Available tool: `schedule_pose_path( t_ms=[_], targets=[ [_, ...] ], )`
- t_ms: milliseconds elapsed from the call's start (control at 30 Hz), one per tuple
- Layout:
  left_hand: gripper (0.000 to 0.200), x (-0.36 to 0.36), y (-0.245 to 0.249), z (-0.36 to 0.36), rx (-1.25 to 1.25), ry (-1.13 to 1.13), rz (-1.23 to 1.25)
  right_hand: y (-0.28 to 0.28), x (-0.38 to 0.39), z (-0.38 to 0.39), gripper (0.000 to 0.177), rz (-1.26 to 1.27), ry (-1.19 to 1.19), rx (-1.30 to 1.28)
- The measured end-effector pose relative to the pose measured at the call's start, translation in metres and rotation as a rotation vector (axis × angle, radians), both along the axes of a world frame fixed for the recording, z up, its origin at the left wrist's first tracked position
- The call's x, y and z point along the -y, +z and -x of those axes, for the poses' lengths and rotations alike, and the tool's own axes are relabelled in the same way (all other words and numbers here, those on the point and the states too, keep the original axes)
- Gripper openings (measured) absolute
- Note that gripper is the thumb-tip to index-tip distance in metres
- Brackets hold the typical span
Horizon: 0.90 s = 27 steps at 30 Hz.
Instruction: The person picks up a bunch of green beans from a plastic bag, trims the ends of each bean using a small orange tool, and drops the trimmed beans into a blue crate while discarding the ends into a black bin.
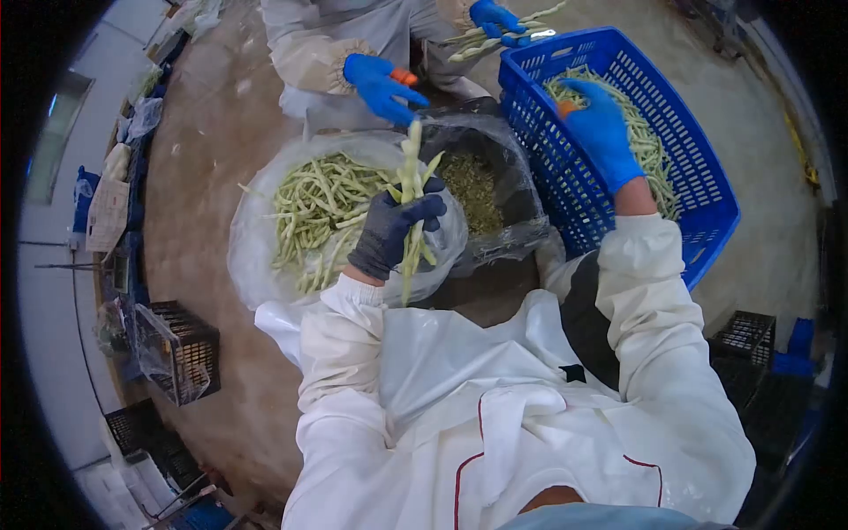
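My left hand (394, 228), in a dark grey glove, is closed around a small upright bunch of pale green beans (412, 168) above a clear plastic bag. More loose green beans (322, 199) lie in that bag (250, 249). My right hand (604, 132), in a blue glove, reaches into a blue slatted crate (565, 190) and touches the beans (649, 146) there. Its thumb and forefinger look apart, with something orange at the thumb; the other fingers are partly hidden.
Opposite me a co-worker in white has two blue-gloved hands, one (382, 87) with an orange piece, the other (496, 19) holding long beans. Between us stands a lined dark bin (521, 177) with small green scraps. Black crates (181, 353) stand at the left.
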<state>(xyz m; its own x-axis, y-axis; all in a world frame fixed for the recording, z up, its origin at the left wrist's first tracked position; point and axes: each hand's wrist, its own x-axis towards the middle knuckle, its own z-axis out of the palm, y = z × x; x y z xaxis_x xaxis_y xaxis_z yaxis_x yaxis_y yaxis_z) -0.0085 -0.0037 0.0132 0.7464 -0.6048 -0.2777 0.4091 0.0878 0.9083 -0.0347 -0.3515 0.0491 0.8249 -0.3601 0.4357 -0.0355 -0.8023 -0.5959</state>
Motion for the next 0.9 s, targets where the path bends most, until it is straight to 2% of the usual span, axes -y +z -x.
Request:
schedule_pose_path(
  t_ms=[33,100,200,300,400,533,700,800,900],
  targets=[
    [0.037,0.002,-0.004,0.001,0.036,-0.011,-0.055,0.013,-0.035,0.002,0.038,-0.353,0.214,-0.083],
    [0.033,0.007,-0.015,0.005,0.137,-0.008,-0.197,0.024,-0.074,0.006,0.036,-0.506,0.555,-0.174],
    [0.032,0.009,-0.025,0.006,0.226,0.018,-0.331,0.012,-0.099,0.004,0.032,-0.441,0.763,-0.241],
    [0.027,0.005,-0.022,0.005,0.283,-0.001,-0.359,0.014,-0.103,0.005,0.027,-0.377,0.731,-0.394],
    [0.026,0.003,-0.010,0.005,0.114,0.003,-0.018,0.002,-0.094,0.001,0.026,-0.363,0.793,-0.304],
    [0.028,0.005,0.011,0.011,-0.071,-0.010,0.183,0.013,-0.095,0.001,0.027,-0.411,0.844,-0.294],
    [0.029,0.003,0.018,0.012,0.031,-0.195,0.049,0.013,-0.096,0.002,0.026,-0.394,0.907,-0.255],
    [0.028,0.004,0.014,0.016,0.230,-0.101,-0.156,0.009,-0.097,0.005,0.025,-0.305,0.882,-0.213],
    [0.024,0.005,0.000,0.007,0.579,-0.024,-0.362,0.003,-0.095,0.007,0.025,-0.182,0.833,-0.224]
  ],
)
